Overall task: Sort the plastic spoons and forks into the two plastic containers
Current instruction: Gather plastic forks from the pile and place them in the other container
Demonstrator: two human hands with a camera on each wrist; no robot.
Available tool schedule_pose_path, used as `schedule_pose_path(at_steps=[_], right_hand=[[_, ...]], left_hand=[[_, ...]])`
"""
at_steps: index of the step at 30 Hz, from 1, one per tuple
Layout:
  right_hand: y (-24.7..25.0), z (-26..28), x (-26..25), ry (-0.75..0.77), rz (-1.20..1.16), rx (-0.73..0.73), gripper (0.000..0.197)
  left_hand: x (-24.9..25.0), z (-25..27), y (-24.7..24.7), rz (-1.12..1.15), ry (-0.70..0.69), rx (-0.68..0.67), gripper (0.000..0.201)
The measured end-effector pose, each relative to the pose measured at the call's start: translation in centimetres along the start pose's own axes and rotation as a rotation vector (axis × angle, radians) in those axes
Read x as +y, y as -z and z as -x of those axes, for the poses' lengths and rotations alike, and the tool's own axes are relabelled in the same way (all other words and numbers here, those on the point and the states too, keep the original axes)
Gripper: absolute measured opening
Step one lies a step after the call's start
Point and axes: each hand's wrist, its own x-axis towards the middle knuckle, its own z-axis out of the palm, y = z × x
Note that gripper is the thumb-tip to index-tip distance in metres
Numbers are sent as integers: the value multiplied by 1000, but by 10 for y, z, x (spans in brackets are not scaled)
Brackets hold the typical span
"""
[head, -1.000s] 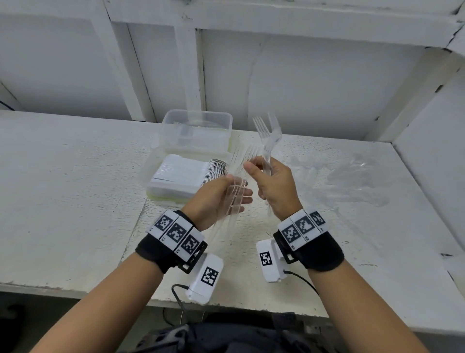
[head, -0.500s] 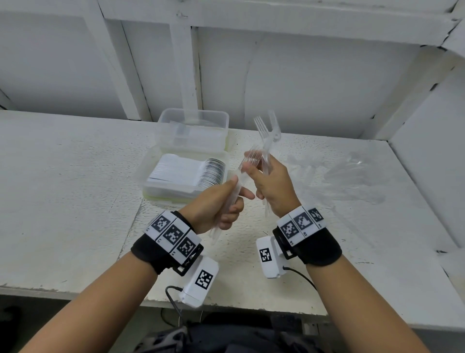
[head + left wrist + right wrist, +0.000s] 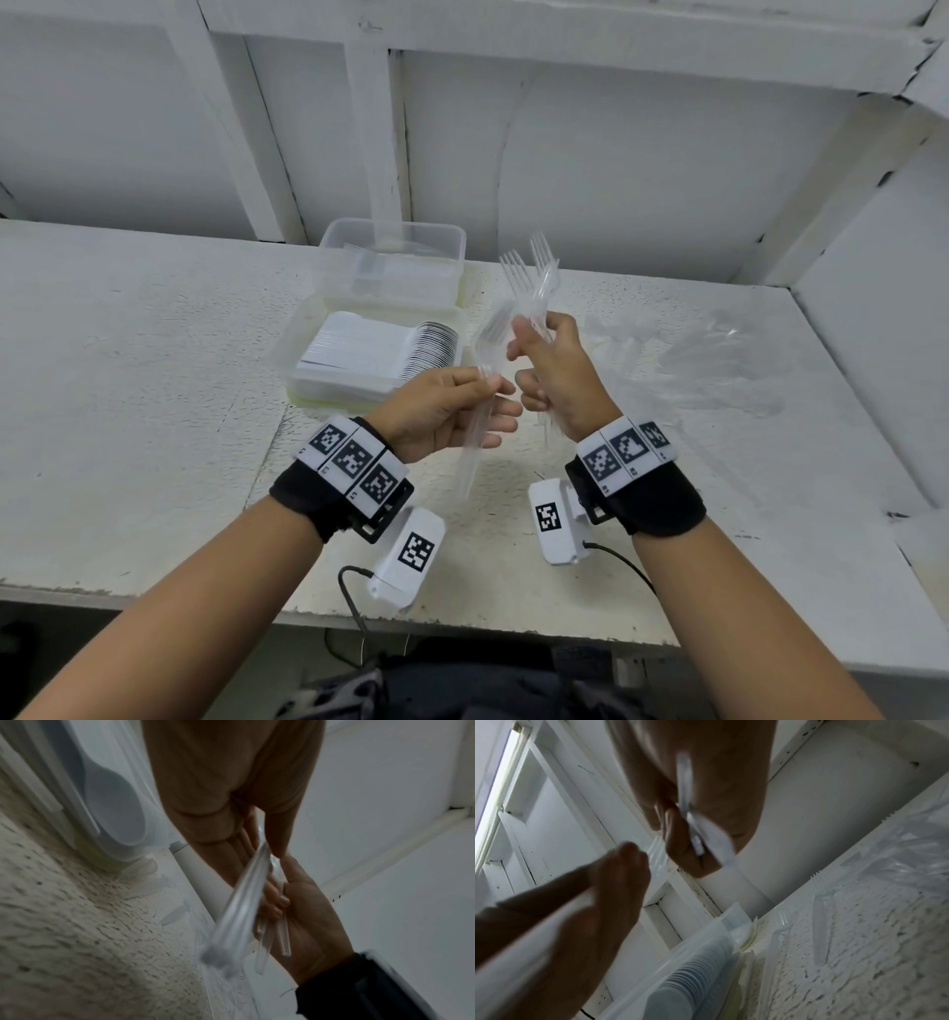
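Note:
Both hands meet above the table's middle. My left hand (image 3: 493, 406) grips a bundle of clear plastic forks (image 3: 475, 437) by the handles, tines pointing up and away; the left wrist view shows the fork bundle (image 3: 239, 912) blurred. My right hand (image 3: 524, 360) holds a few more clear forks (image 3: 531, 277) upright, and its thumb touches the tines of the left bundle. The near container (image 3: 287, 349), just left of the hands, holds a row of white spoons (image 3: 359, 349). Behind it stands a clear container (image 3: 393, 222) whose contents are hard to make out.
A crumpled clear bag (image 3: 719, 360) with loose clear cutlery lies on the white table (image 3: 128, 385) to the right. More loose forks (image 3: 818, 933) lie near the containers. A white wall with wooden posts closes the back and the right side.
My left hand has closed its fingers round the fork bundle that lay across its palm. It has brought the bundle up against the right hand, which still holds its forks upright.

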Motion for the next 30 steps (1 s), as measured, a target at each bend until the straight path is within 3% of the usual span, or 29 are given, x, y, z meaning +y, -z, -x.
schedule_pose_path(at_steps=[4,10,16,23,30], right_hand=[[-1,3,5,18,44,76,6],[-4,7,21,166,206,125,18],[-12,13,31,196,226,103,25],[-18,17,33,268,298,177,5],[-20,16,29,242,70,131,7]], left_hand=[[-3,-6,-1,82,-77,184,9],[-10,-13,-10,132,-177,321,11],[-12,-14,-12,140,-205,304,15],[-9,-13,-12,168,-184,273,20],[-9,-14,-5,252,-163,288,23]])
